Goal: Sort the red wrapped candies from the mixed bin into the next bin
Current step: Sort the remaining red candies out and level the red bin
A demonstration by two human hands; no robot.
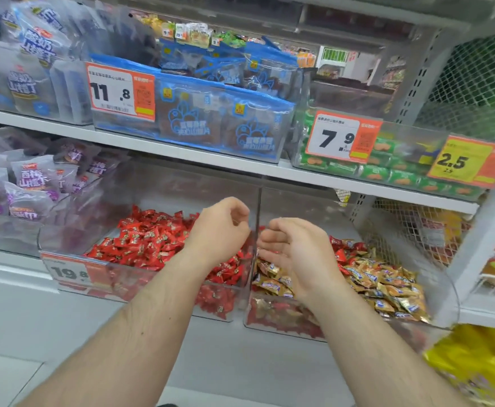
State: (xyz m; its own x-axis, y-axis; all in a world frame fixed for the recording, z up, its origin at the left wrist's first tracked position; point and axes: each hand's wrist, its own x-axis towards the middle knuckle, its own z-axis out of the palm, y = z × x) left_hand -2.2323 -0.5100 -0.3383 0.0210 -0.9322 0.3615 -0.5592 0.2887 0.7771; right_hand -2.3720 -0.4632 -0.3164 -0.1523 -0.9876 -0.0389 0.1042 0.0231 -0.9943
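Here, white shop shelf [181, 154], two clear bins [73, 251] of wrapped candies [149, 236]

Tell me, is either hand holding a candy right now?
Neither visibly is. The left hand hangs loosely curled over the red candy bin; the right hand is open above the mixed bin. Its palm side is hidden.

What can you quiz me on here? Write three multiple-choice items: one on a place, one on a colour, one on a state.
1. Where is the left hand?
A. over the red-candy bin
B. on the upper shelf
C. out of view

2. What colour are the candies beside the red ones in the mixed bin?
A. blue
B. gold
C. white

3. How is the right hand?
A. clenched round a bag
B. flat on the shelf
C. loosely cupped, nothing plainly held

Key: 1 A, it hovers above the red candies. 2 B, gold wrappers fill it. 3 C, its fingers curve open.
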